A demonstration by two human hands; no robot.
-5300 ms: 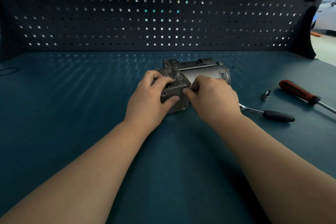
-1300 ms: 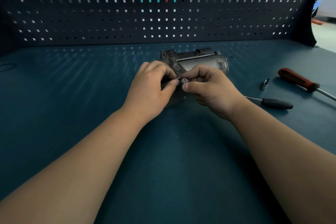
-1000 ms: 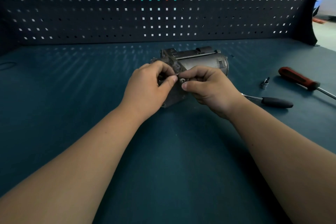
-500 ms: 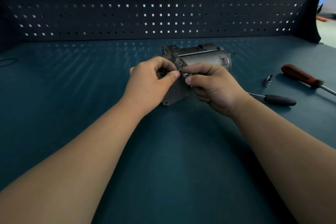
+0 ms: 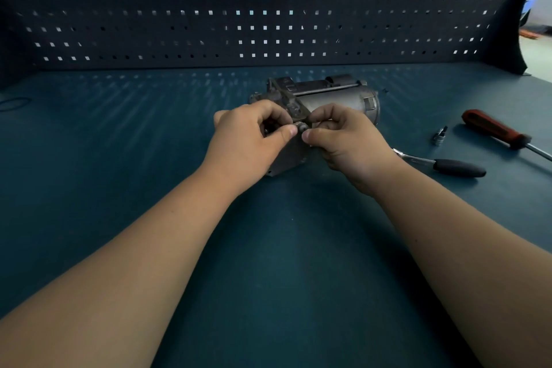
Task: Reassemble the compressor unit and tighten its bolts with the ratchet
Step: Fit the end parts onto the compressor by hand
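The grey metal compressor unit (image 5: 334, 98) lies on the teal bench at mid-table, its cylinder pointing right. My left hand (image 5: 251, 140) curls over its near left end block, thumb at the block's top corner. My right hand (image 5: 346, 140) pinches a small bolt (image 5: 301, 127) between thumb and forefinger at that same corner. The block's front face is mostly hidden by both hands. The ratchet (image 5: 442, 163), black-handled, lies on the bench just right of my right wrist, its head hidden behind it.
A small socket (image 5: 440, 136) stands right of the compressor. A red-handled screwdriver (image 5: 495, 131) lies at the far right. A dark pegboard (image 5: 268, 9) walls the back of the bench (image 5: 283, 263). A thin black ring (image 5: 13, 103) lies at the far left edge.
Five seconds ago both hands pressed the end block from the front. Since then my right hand has come up to the block's top corner with the bolt, and both hands shifted slightly there.
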